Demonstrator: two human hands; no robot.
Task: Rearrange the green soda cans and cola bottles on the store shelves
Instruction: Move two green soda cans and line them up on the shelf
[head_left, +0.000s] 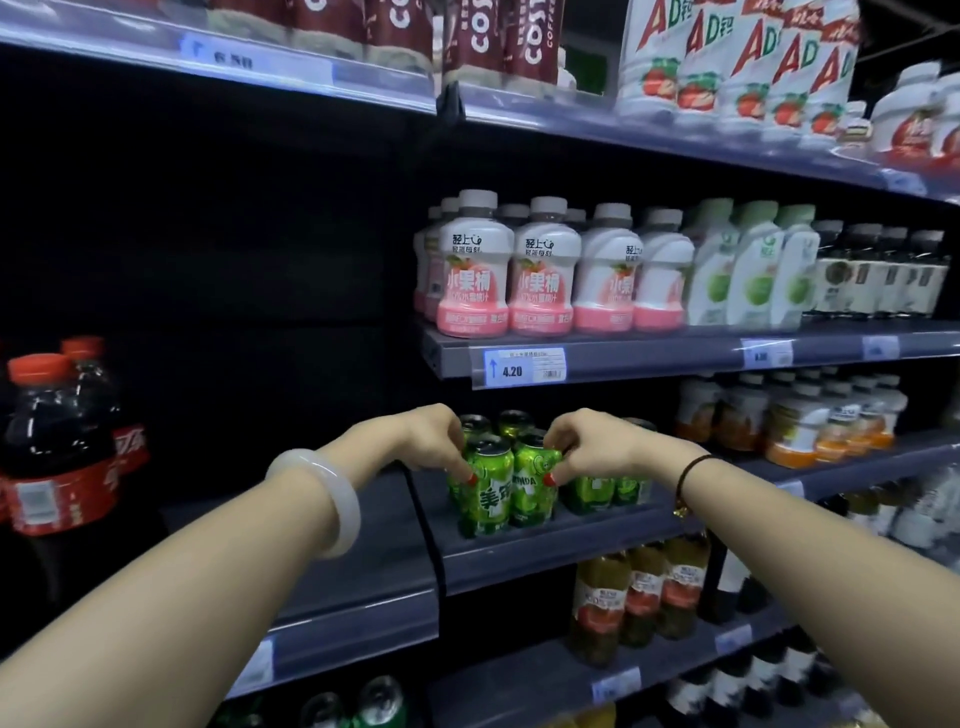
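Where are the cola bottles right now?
The cola bottles stand at the far left edge of the head view, left of the left hand and green cans.

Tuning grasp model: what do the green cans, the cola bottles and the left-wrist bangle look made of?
Green cans: likely thin metal, glossy printed skin; bright highlights and pull-tab tops suggest it.
Cola bottles: clear plastic by the look, dark liquid showing through, red screw caps, glossy red film label.
Bangle: milky, translucent, smooth polish; could be jade, glass or resin, can't tell which.
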